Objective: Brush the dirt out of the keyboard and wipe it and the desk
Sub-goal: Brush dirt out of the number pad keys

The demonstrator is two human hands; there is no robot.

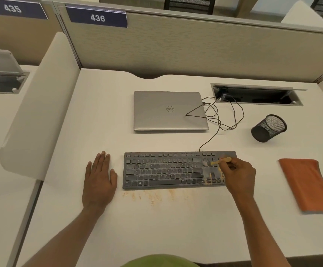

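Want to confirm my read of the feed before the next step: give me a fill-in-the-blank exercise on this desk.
The right hand holds a small ____ over the right end of the keyboard.
The left hand lies flat on the desk, to the ____ of the keyboard.
The folded cloth lying right of the keyboard is ____.
Missing words: brush; left; orange.

1 kbd [164, 170] | 1 brush [217, 162] | 1 cloth [307, 184] | 1 laptop [168, 110] | 1 pen cup [268, 128]

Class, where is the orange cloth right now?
Head view, right side: the orange cloth lies on the desk, right of the keyboard, nearer than the mesh cup.
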